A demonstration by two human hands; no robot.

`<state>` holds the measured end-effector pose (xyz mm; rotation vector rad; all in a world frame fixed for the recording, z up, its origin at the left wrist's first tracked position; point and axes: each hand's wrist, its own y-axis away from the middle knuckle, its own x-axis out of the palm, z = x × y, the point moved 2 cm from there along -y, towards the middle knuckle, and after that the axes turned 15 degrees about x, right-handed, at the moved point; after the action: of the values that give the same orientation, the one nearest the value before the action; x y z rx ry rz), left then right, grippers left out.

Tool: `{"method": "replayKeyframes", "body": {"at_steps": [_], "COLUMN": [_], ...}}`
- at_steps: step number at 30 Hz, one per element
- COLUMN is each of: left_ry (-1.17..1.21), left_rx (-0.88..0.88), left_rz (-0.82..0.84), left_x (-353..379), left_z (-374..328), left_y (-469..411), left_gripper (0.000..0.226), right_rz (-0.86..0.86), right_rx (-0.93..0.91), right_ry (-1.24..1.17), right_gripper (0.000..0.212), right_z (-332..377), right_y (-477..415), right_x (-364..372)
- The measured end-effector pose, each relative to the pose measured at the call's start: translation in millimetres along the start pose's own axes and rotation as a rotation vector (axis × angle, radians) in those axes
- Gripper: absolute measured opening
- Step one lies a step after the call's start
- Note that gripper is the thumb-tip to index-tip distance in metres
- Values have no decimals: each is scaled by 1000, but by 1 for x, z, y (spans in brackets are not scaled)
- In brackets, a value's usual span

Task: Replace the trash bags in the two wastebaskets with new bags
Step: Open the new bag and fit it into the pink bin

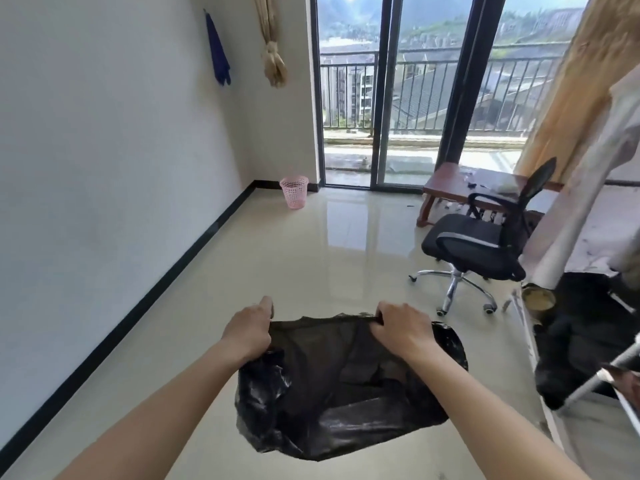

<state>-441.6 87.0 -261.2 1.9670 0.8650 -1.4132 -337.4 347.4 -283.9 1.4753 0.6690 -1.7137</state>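
A black trash bag [343,393] hangs in front of me, stretched wide at its top edge. My left hand [250,329] grips the bag's left top corner and my right hand [401,328] grips the right side of the same edge. The bag's mouth is pulled taut between them and its body sags below my forearms. A pink mesh wastebasket [294,191] stands far off on the floor, near the corner by the glass door, with no bag visible in it. Only one wastebasket is in view.
A black office chair [485,244] on a chrome base stands at the right, before a low wooden table [450,183]. A rack with hanging clothes [595,202] and dark items fills the right edge. White wall with black baseboard runs along the left. Glossy tile floor lies between me and the basket.
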Motion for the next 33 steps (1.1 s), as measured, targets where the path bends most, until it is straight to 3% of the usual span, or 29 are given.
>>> {"method": "replayKeyframes", "body": {"at_steps": [3, 9, 14, 19, 23, 27, 33], "left_ry": [-26, -48, -151, -318, -475, -320, 140], "left_rx": [0, -6, -44, -96, -102, -91, -105], "left_rz": [-50, -370, -194, 1, -19, 26, -35], "left_x": [-35, -88, -96, -127, -174, -191, -187], "left_z": [21, 85, 173, 254, 294, 313, 352], "left_y": [-87, -225, -355, -503, -631, -759, -981], "left_gripper": [29, 3, 41, 47, 34, 32, 35], "right_rz": [10, -48, -81, -82, -78, -26, 95], "right_rx": [-29, -140, -188, -183, -94, 28, 78], "right_ry": [6, 61, 126, 245, 257, 230, 58], "right_gripper": [27, 33, 33, 29, 31, 40, 43], "right_z": [30, 118, 191, 264, 291, 301, 341], "right_y": [-96, -270, -430, -586, -704, -816, -1011], "right_x": [-25, -56, -45, -58, -83, -76, -39]}}
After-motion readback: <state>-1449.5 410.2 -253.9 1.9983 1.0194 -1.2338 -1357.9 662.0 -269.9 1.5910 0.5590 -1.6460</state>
